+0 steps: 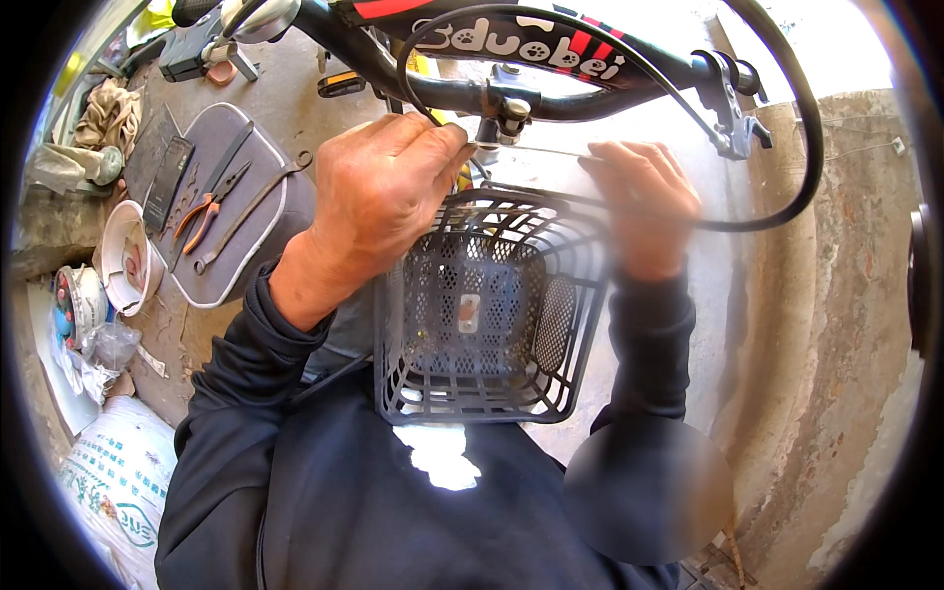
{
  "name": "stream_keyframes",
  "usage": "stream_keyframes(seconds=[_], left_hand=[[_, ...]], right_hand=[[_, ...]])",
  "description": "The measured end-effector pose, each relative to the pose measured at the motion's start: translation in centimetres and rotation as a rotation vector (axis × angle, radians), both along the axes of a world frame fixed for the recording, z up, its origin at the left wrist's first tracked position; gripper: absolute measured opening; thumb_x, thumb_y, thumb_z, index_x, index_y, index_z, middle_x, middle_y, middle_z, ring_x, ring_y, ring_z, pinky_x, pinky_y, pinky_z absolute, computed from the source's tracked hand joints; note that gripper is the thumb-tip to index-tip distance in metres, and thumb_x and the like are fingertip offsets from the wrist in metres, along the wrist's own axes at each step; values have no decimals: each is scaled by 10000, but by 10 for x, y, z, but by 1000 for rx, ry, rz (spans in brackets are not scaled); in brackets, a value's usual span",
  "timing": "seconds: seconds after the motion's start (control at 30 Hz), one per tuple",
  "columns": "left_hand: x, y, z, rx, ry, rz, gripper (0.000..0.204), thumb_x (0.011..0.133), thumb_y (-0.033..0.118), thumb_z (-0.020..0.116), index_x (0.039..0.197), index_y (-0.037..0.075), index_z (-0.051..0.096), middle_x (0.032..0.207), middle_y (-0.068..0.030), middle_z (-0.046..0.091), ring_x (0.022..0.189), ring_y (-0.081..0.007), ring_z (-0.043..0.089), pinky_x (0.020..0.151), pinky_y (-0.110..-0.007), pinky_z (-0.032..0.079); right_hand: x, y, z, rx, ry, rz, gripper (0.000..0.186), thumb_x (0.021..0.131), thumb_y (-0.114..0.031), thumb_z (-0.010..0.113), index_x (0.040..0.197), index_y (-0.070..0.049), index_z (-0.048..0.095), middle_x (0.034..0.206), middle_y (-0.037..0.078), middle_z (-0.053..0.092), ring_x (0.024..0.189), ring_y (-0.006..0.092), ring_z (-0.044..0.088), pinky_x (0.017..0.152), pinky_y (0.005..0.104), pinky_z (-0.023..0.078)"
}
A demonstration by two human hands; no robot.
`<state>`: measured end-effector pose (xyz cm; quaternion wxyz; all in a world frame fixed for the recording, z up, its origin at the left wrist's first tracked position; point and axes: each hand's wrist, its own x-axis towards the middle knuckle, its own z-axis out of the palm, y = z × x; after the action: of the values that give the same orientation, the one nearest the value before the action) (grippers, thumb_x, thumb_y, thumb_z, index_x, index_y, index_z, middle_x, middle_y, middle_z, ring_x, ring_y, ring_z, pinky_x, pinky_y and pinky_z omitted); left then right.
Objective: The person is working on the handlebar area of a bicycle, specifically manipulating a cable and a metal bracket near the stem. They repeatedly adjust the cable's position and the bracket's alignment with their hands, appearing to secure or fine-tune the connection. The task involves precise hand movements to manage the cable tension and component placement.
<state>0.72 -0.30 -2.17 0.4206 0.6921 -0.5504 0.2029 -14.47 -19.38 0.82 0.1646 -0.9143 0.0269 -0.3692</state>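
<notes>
Head view: left hand [383,187], palm down, pinches a thin strand [539,150]; right hand [649,211] is blurred, its grip unclear.

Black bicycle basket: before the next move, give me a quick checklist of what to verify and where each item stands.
1. Left hand on the thin strand: ok, its fingertips appear to pinch one end.
2. Right hand grip on the strand: cannot tell, the hand is motion-blurred.
3. Strand drawn out between the hands: ok, it looks nearly straight.
4. Black bicycle basket secured to the handlebar: cannot tell, no fastening shows clearly.
5. Orange-handled pliers in sight: ok, lying on the grey cushion.
</notes>
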Motion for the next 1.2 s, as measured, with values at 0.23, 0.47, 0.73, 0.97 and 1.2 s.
stream_keyframes(seconds=[0.23, 0.47, 0.73, 0.97, 1.2], left_hand=[[2, -1, -3, -13, -41, 1, 194, 681, 43, 733, 854, 63, 648, 707, -35, 588, 626, -211, 602, 540, -330, 467], [0, 2, 3, 18, -31, -9, 215, 712, -37, 733, 911, -1, 659, 753, -100, 634, 623, -245, 620, 540, -325, 473], [3, 0, -2, -33, -91, 25, 219, 681, -3, 709, 882, 56, 643, 704, -44, 589, 580, -209, 587, 500, -315, 457], [3, -2, -3, -39, -73, 22, 217, 686, -5, 717, 879, 54, 637, 703, -45, 583, 571, -213, 581, 493, -316, 450], [1, -3, -1, -14, -69, 35, 208, 704, 12, 721, 883, 60, 625, 698, -48, 572, 571, -218, 581, 493, -323, 448]], right_hand=[[7, -4, -11, -69, -99, -26, 187, 678, 12, 760, 845, 23, 678, 779, 122, 659, 723, 263, 638, 669, 330, 506], [9, -3, -16, 16, -73, -57, 188, 701, 18, 755, 871, 30, 677, 813, 130, 659, 735, 255, 647, 675, 326, 517], [7, 0, -13, 13, -104, -42, 189, 706, 8, 761, 872, 26, 673, 816, 131, 660, 735, 251, 648, 667, 322, 518], [3, 0, -9, -74, -105, -57, 192, 692, 5, 774, 858, 9, 678, 814, 123, 661, 715, 243, 653, 650, 317, 525], [1, 5, -12, -161, -180, -124, 247, 648, 3, 804, 870, -20, 698, 813, 101, 664, 713, 216, 669, 609, 282, 547]])
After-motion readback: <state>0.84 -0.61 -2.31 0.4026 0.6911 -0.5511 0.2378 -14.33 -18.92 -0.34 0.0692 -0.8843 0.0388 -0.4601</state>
